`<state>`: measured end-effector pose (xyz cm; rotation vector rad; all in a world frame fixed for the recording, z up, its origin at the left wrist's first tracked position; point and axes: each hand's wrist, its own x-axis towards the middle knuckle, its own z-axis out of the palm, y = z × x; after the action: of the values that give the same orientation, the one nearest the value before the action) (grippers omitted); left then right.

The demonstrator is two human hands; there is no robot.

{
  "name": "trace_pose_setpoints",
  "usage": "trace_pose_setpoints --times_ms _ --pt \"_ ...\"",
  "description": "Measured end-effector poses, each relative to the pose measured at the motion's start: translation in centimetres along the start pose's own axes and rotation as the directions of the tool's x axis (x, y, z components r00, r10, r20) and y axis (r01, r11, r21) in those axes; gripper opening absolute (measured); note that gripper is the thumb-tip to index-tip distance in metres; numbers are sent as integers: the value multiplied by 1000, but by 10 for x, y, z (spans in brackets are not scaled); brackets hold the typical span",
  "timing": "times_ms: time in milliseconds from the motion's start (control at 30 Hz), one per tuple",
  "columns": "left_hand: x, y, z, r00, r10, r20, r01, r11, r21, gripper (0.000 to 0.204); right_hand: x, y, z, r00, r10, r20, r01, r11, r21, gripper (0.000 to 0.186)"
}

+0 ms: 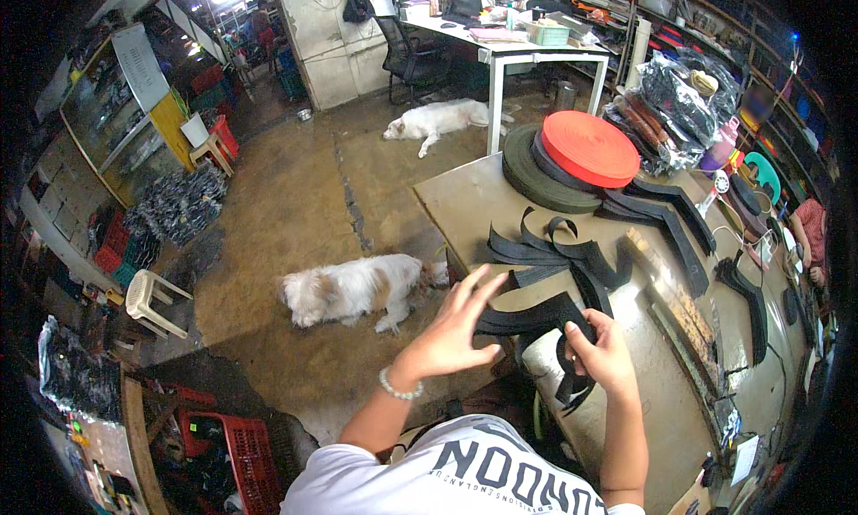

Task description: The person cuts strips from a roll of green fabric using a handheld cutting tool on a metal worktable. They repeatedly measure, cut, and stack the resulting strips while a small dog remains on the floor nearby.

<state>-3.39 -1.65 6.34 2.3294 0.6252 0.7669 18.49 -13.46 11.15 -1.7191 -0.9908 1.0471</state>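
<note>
Near the metal table's front-left edge, my right hand (593, 345) grips black webbing strips (527, 317), which bend and hang down below it. My left hand (460, 327) has its fingers spread and curved around the left end of those strips, wearing a beaded bracelet; whether it touches them is unclear. Further along the metal table (451, 202) lie curled black strips (523, 245), longer folded straps (679, 242) and a stack of rolls, red (590, 149) on dark grey and olive (536, 184).
A white-and-tan dog (349, 292) stands left of the table; another dog (442, 122) lies by a white desk (545, 55). A person (804, 238) is at the far right. Plastic stool (156, 301), red crates (232, 461), wooden bars (675, 314) and wrapped bundles (670, 113) surround the area.
</note>
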Motion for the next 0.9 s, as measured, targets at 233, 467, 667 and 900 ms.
trace_pose_setpoints --times_ms 233,467,667,900 --pt "53 42 59 994 -73 -76 55 973 -224 75 -7 -4 21 994 -78 79 76 997 33 18" --pt "57 21 81 990 -42 -134 18 984 -177 19 -13 15 5 994 -27 109 5 980 200 29" --pt "62 -5 55 936 -195 -292 198 980 -19 23 -40 53 -19 852 320 413 -356 935 9 35" --pt "59 1 73 999 19 -28 -18 999 34 22 63 24 -105 937 -348 -1 324 873 -364 46"
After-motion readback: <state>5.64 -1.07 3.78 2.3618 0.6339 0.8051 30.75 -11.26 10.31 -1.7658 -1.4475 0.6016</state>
